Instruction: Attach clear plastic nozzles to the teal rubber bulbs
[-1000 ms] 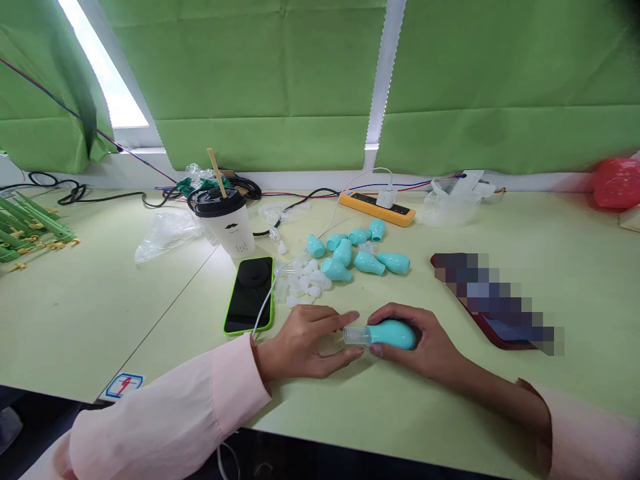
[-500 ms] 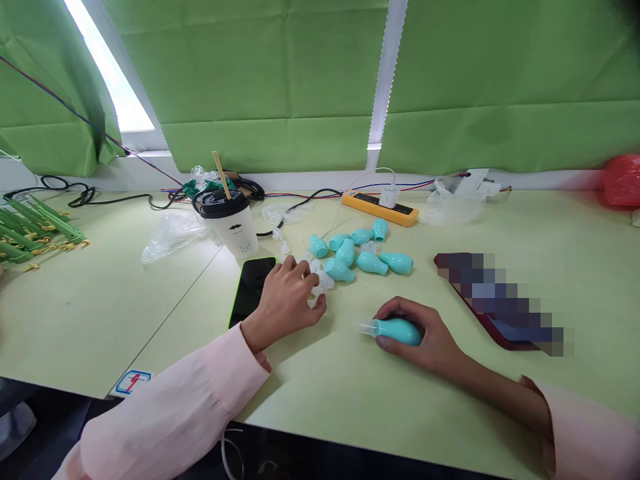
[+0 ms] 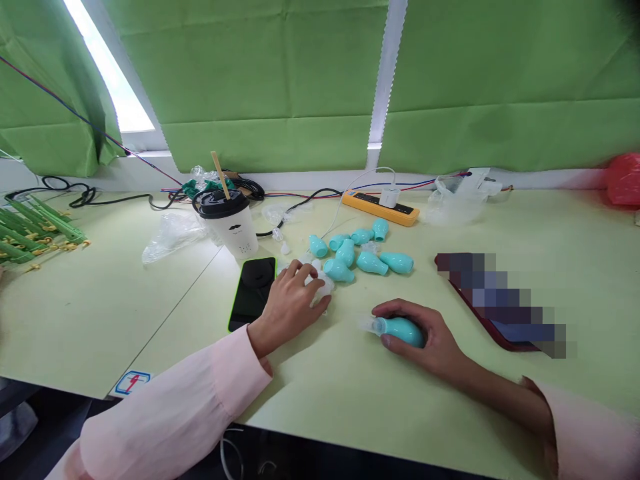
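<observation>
My right hand (image 3: 430,337) curls around a turquoise nasal aspirator (image 3: 403,330), thumb on the near side and fingers on the far side. A clear tip (image 3: 371,325) sits at its narrow end and points left. My left hand (image 3: 296,297) hovers over or rests on a small heap of translucent plastic pieces (image 3: 326,283). Its fingers are bent and spread, with the thumb apart. Whether the hidden fingertips touch a piece I cannot tell. Several loose turquoise bulbs (image 3: 345,253) lie just beyond the heap.
A black phone with a green edge (image 3: 253,293) lies beside my left hand; behind it stands a lidded paper cup (image 3: 237,233). An orange power strip (image 3: 380,208) is at the back. Right lies a dark red-edged device (image 3: 493,307), partly blurred out. Green strips (image 3: 37,227) lie far left.
My left hand has shifted slightly right over the translucent pieces. My right hand and the aspirator have moved a little; the fingers look somewhat looser around it.
</observation>
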`<state>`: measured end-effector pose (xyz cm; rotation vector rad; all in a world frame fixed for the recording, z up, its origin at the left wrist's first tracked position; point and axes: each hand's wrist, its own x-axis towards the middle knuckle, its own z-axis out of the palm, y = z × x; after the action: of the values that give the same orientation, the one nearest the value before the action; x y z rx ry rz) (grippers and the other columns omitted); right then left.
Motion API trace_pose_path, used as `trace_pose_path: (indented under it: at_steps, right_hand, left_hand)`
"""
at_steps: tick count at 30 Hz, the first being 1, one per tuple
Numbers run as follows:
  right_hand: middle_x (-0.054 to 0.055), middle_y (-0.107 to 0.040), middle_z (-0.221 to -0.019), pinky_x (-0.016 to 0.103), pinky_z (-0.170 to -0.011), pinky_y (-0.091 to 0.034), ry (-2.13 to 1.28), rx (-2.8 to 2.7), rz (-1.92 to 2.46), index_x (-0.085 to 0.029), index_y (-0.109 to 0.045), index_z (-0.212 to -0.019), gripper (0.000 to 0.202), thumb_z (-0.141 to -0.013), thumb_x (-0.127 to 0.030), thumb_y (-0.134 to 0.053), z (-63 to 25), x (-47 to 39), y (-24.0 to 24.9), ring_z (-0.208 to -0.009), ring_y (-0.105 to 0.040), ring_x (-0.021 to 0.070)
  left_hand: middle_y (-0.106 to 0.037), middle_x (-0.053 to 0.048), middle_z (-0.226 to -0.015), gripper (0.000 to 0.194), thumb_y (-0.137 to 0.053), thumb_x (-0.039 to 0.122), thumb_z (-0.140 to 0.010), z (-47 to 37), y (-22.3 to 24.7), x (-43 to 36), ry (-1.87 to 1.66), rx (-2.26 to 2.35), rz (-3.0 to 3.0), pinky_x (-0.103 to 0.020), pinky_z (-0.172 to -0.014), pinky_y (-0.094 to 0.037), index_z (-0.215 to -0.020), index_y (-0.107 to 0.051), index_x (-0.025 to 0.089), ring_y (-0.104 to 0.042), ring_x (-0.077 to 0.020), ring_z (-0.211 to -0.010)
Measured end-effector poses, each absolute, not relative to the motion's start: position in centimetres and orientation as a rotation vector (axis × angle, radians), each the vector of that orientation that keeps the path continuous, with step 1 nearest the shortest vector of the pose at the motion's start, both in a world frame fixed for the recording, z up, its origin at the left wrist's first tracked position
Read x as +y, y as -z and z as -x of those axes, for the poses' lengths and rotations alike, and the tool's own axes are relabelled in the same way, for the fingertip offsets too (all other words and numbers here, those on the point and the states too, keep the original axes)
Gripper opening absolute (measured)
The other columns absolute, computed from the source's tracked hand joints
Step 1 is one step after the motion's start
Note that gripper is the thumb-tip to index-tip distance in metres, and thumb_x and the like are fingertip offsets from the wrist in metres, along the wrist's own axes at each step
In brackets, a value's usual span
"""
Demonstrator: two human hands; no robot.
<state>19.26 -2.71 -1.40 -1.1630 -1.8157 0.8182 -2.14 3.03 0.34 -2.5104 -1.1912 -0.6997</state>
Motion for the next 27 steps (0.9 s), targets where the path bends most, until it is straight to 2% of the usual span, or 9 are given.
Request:
trace_pose_path:
  at_steps: [4, 9, 18, 23, 27]
  right_hand:
    - [0.003, -0.062, -0.081, 0.030, -0.069, -0.048, -0.771, -1.820, 1.178, -0.021, -0.057, -0.083, 0.018, -0.066, -0.027, -0.060, -19.1, -2.7, 1.4, -0.076, -0.057, 0.0174]
    - [0.003, -0.064, -0.082, 0.030, -0.068, -0.048, -0.724, -1.819, 1.227, -0.021, -0.059, -0.080, 0.017, -0.066, -0.031, -0.061, -18.9, -2.6, 1.4, -0.077, -0.059, 0.0187]
    - [0.002, -0.065, -0.078, 0.028, -0.065, -0.049, -0.494, -1.912, 1.108, -0.022, -0.060, -0.082, 0.016, -0.067, -0.028, -0.060, -18.7, -2.7, 1.6, -0.071, -0.060, 0.0164]
    - [0.002, -0.064, -0.077, 0.026, -0.065, -0.049, -0.406, -1.962, 1.029, -0.021, -0.059, -0.086, 0.019, -0.068, -0.024, -0.060, -18.6, -2.9, 1.6, -0.070, -0.060, 0.0146]
    - [0.003, -0.063, -0.076, 0.027, -0.063, -0.049, -0.343, -1.986, 0.981, -0.021, -0.057, -0.089, 0.021, -0.068, -0.023, -0.060, -18.5, -3.1, 1.6, -0.068, -0.059, 0.0145]
  left_hand:
    - [-0.062, -0.007, -0.090, 0.014, -0.054, 0.022, -0.072, 2.0, -0.2, 2.5, 1.093, -0.888, 2.614, -0.033, -0.077, -0.045, -0.082, -0.058, 0.014, -0.052, -0.0201, -0.093]
    - [-0.064, -0.005, -0.071, 0.017, -0.057, 0.026, -0.071, 1.3, -0.3, 1.5, 1.222, -0.916, 3.005, -0.023, -0.060, -0.047, -0.081, -0.059, 0.013, -0.058, -0.0129, -0.065]
    - [-0.061, -0.006, -0.066, 0.023, -0.069, 0.025, -0.058, 1.0, -0.8, 1.2, 1.467, -1.045, 3.247, -0.023, -0.055, -0.044, -0.077, -0.065, 0.011, -0.054, -0.0117, -0.059]
    - [-0.062, -0.005, -0.063, 0.022, -0.070, 0.024, -0.056, 0.9, -0.5, 0.8, 1.500, -1.263, 3.305, -0.021, -0.053, -0.044, -0.073, -0.066, 0.011, -0.054, -0.0109, -0.055]
    - [-0.064, -0.005, -0.058, 0.025, -0.070, 0.027, -0.055, 0.9, -0.5, 0.5, 1.481, -1.704, 3.370, -0.020, -0.047, -0.046, -0.073, -0.067, 0.010, -0.057, -0.0123, -0.051]
